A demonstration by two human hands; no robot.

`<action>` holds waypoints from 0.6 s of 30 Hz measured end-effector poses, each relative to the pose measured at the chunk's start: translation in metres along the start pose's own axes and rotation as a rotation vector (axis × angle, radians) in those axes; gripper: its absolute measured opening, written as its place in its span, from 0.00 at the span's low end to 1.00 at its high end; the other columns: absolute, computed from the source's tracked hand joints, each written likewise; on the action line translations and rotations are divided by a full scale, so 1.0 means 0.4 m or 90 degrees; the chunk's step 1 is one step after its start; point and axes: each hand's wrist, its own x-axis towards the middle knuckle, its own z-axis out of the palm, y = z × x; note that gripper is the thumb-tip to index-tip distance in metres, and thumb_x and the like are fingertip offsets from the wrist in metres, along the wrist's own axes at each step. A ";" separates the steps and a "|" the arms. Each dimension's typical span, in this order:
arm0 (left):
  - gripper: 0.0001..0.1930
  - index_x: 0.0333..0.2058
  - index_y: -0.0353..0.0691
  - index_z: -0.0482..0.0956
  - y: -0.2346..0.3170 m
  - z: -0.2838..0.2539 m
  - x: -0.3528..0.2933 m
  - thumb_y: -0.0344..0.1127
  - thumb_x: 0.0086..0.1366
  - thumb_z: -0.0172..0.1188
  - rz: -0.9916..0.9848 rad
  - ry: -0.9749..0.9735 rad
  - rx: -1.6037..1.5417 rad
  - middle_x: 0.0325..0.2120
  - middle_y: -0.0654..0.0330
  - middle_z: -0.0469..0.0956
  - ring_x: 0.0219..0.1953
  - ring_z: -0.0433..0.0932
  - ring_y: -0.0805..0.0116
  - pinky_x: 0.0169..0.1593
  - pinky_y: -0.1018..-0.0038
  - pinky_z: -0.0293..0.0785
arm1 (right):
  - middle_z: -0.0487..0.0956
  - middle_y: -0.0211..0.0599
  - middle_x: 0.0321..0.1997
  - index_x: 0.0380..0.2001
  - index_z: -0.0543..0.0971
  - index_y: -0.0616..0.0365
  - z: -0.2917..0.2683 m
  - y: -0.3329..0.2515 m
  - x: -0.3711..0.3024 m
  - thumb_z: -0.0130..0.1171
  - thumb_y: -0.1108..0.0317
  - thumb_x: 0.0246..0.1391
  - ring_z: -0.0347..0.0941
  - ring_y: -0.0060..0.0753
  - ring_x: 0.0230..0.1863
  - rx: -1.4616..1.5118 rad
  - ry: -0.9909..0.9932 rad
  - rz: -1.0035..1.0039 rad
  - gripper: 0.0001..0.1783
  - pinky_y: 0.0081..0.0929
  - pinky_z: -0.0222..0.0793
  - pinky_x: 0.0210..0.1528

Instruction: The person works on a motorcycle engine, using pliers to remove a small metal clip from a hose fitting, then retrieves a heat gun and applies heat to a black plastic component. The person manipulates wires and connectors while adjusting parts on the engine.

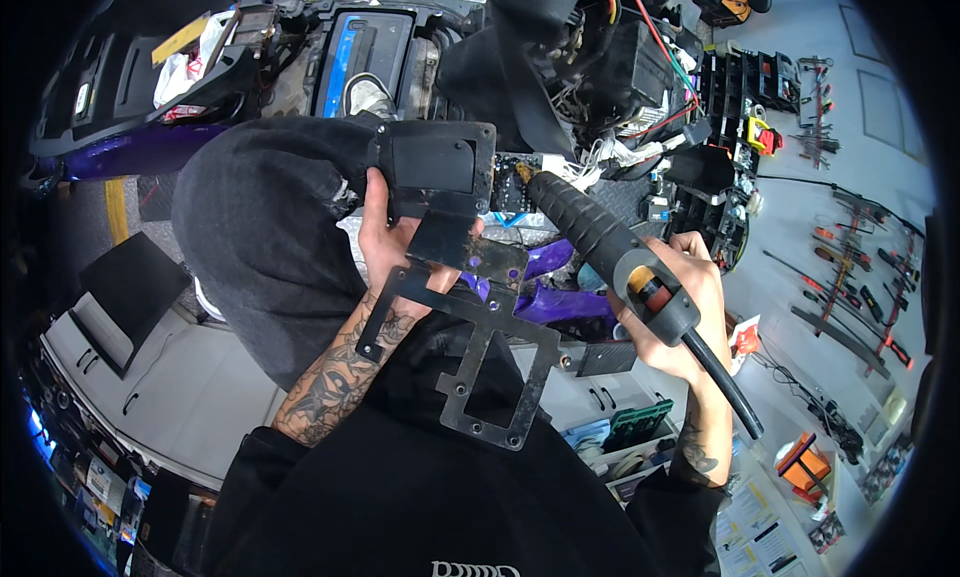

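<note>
In the head view, my left hand grips a black metal bracket, thumb along its upper left edge and the other fingers partly behind it. The bracket has a flat box-like part at its top and open frames with screw holes lower down. Against its upper right edge sits a small circuit board with white connectors and wires. My right hand is closed round a black hot glue gun with a ribbed barrel. Its amber-crusted tip is over or touching the board; I cannot tell which. A black rod sticks out of its rear.
Beyond my hands lies an opened vehicle with purple panels, a black box with a blue stripe and bundled wires. Hand tools hang on the right wall. Black storage bins line it. A cabinet stands left.
</note>
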 end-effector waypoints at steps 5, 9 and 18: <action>0.46 0.61 0.35 0.82 0.001 0.014 0.003 0.78 0.75 0.48 0.003 0.064 -0.020 0.50 0.50 0.88 0.52 0.88 0.50 0.62 0.51 0.82 | 0.84 0.42 0.30 0.40 0.85 0.62 -0.002 -0.011 0.000 0.73 0.68 0.33 0.77 0.50 0.29 0.019 0.016 0.013 0.24 0.39 0.67 0.51; 0.48 0.62 0.33 0.81 -0.001 0.009 0.004 0.78 0.74 0.48 0.014 0.044 -0.020 0.50 0.49 0.88 0.50 0.88 0.50 0.64 0.50 0.81 | 0.85 0.43 0.33 0.38 0.84 0.62 -0.002 -0.021 0.012 0.73 0.69 0.35 0.77 0.50 0.30 0.035 0.016 0.005 0.21 0.41 0.68 0.52; 0.45 0.63 0.36 0.81 -0.003 0.012 0.001 0.77 0.75 0.49 0.016 0.025 -0.061 0.53 0.51 0.88 0.53 0.88 0.52 0.64 0.50 0.81 | 0.85 0.38 0.28 0.44 0.86 0.59 -0.011 -0.023 0.007 0.73 0.67 0.33 0.77 0.46 0.27 -0.010 0.017 0.013 0.28 0.37 0.67 0.49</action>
